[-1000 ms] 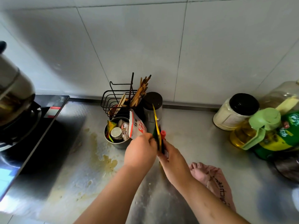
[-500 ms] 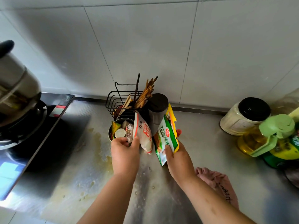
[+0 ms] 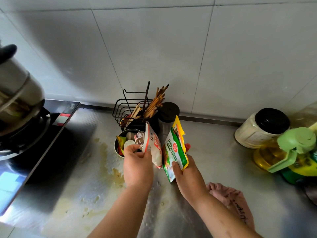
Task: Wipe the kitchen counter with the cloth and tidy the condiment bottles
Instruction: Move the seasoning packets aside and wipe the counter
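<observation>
My left hand pinches a white and red seasoning packet just in front of a small metal bowl filled with small packets and a cap. My right hand holds a green and yellow seasoning packet upright beside it. A pink cloth lies crumpled on the steel counter behind my right forearm. A yellowish spill stains the counter left of my hands. A jar with a black lid and an oil bottle with a green cap stand at the right.
A black wire rack with chopsticks and a dark cylindrical container stand against the tiled wall. A black stove carrying a steel pot fills the left. More bottles crowd the far right edge.
Both packets were together in my hands a second ago. They have separated, the white one in my left hand by the bowl, the green one turned face-on in my right.
</observation>
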